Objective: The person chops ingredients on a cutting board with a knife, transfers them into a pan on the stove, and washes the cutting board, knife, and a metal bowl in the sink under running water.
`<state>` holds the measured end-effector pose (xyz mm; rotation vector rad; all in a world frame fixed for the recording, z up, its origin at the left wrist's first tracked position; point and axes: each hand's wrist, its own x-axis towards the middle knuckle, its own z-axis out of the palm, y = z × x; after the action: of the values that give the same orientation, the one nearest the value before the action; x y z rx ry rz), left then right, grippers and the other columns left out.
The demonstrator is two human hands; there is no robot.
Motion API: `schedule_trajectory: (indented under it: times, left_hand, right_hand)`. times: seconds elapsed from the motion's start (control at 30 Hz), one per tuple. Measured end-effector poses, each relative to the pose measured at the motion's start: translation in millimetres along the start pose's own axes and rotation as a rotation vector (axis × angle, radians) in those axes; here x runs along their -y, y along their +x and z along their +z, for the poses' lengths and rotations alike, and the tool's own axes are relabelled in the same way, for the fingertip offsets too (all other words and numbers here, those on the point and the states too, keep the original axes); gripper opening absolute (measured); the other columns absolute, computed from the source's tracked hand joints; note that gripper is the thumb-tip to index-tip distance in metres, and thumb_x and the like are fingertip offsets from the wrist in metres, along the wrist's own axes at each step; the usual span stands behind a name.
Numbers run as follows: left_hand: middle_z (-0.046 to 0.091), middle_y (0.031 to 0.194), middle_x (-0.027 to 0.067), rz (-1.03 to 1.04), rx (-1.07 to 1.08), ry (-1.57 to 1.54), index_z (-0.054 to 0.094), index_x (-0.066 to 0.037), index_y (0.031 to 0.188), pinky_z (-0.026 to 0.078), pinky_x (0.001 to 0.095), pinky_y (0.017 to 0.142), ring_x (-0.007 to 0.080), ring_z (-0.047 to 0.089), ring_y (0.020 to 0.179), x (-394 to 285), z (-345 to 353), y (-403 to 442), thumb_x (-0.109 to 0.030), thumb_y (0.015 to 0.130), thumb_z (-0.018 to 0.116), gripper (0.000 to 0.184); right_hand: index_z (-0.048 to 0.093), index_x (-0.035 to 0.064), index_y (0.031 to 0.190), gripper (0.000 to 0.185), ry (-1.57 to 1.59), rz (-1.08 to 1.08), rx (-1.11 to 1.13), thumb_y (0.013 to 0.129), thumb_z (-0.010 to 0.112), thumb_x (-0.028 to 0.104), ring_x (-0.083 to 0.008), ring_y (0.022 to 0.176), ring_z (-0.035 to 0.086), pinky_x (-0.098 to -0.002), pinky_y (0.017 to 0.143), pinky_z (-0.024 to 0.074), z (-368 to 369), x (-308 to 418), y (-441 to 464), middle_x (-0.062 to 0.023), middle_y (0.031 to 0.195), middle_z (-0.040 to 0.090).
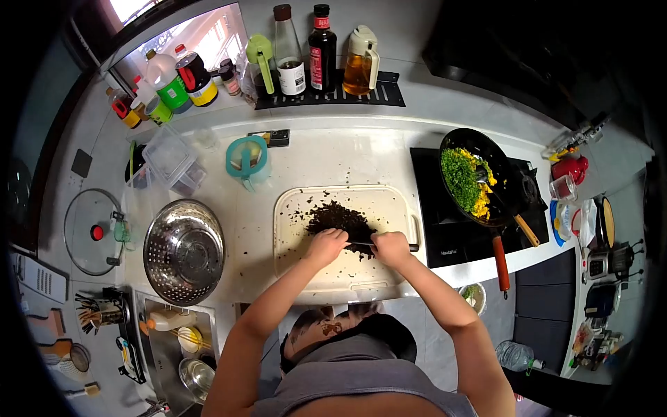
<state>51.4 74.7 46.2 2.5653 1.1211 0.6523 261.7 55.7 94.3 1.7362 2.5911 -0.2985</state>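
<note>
A pile of dark, finely chopped food (339,217) lies on a cream cutting board (295,267), with loose bits scattered around it. My right hand (390,248) is closed around a kitchen knife (360,244), whose black handle end sticks out to the right of the fist. At the left end of the blade, my left hand (328,244) is closed with its fingers on the knife. The blade lies across the near side of the pile, seen almost edge-on. What the food is, I cannot make out.
Right of the board, a wok (504,217) with chopped greens and yellow egg sits on a black cooktop (445,243). To the left stand a steel colander (184,250), a teal-lidded jug (247,161) and clear plastic containers (170,156). Bottles line a black shelf (330,99) behind.
</note>
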Motion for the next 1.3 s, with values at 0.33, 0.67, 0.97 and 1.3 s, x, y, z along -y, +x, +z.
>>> schedule_trajectory:
  times: [0.33, 0.67, 0.97, 1.3]
  left_hand:
    - [0.056, 0.076, 0.0112, 0.053, 0.081, -0.003, 0.051, -0.004, 0.077, 0.046, 0.0375, 0.071, 0.0286, 0.057, 0.078, -4, 15, 19, -0.021, 0.079, 0.06, 0.019]
    - [0.055, 0.073, 0.0105, -0.067, -0.037, 0.0, 0.05, -0.004, 0.076, 0.046, 0.0385, 0.064, 0.0289, 0.055, 0.072, -15, 13, 33, -0.018, 0.077, 0.061, 0.018]
    - [0.055, 0.075, 0.0144, -0.007, -0.023, -0.232, 0.049, -0.003, 0.08, 0.045, 0.0412, 0.066, 0.034, 0.053, 0.074, 28, 8, 30, -0.019, 0.081, 0.06, 0.02]
    - [0.053, 0.11, 0.0186, -0.31, -0.484, -0.199, 0.047, -0.001, 0.112, 0.04, 0.0421, 0.087, 0.0354, 0.05, 0.102, 31, -25, -14, -0.016, 0.083, 0.057, 0.034]
  right_hand:
    - [0.061, 0.0106, 0.079, 0.019, 0.056, 0.046, 0.054, 0.076, 0.06, 0.029, -0.0296, 0.061, 0.061, -0.0414, 0.057, 0.0483, 15, -18, -5, -0.0106, 0.063, 0.061]
    - [0.065, 0.0143, 0.083, 0.016, 0.068, -0.059, 0.075, 0.073, 0.06, 0.026, -0.0284, 0.065, 0.062, -0.0401, 0.059, 0.049, 13, -50, 22, -0.0098, 0.067, 0.063]
    - [0.063, 0.0091, 0.075, 0.016, -0.031, 0.095, 0.138, 0.075, 0.058, 0.024, -0.0282, 0.069, 0.063, -0.0394, 0.065, 0.0507, -6, -10, 37, -0.0113, 0.07, 0.064]
    - [0.061, 0.0061, 0.074, 0.021, 0.148, 0.305, -0.186, 0.07, 0.064, 0.026, -0.033, 0.062, 0.06, -0.0424, 0.057, 0.0481, -14, -14, -7, -0.0151, 0.062, 0.06]
